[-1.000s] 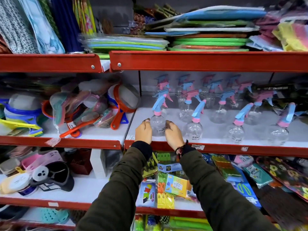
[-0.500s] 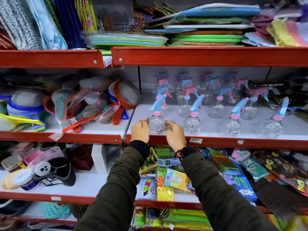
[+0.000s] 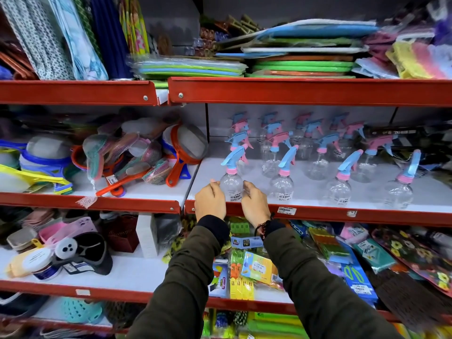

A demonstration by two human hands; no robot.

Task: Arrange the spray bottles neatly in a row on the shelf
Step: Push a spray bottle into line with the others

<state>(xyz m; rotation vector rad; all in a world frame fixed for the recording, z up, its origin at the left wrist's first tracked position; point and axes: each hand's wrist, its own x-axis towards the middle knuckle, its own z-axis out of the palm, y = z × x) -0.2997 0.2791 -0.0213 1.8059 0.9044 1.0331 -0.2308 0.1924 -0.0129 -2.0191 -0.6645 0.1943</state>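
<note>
Clear spray bottles with blue and pink trigger heads stand in rows on the white middle shelf (image 3: 305,203). The front-left spray bottle (image 3: 231,182) stands upright at the shelf's front left corner. My left hand (image 3: 210,199) presses its left side and my right hand (image 3: 254,201) its right side, so both hands cup its round body. To its right in the front row stand a second bottle (image 3: 281,183), a third bottle (image 3: 338,188) and a fourth bottle (image 3: 399,190). More bottles (image 3: 318,155) fill the rows behind.
Red-edged shelving frames everything. Left of the bottles lie orange-handled strainers (image 3: 182,152) and netted scrubbers. Stacked green and blue mats (image 3: 300,62) sit on the shelf above. Packaged goods (image 3: 254,267) crowd the shelf below my wrists.
Both hands have stayed around the front-left bottle, closing slightly on its sides. The view has shifted a little; the other bottles stand as before.
</note>
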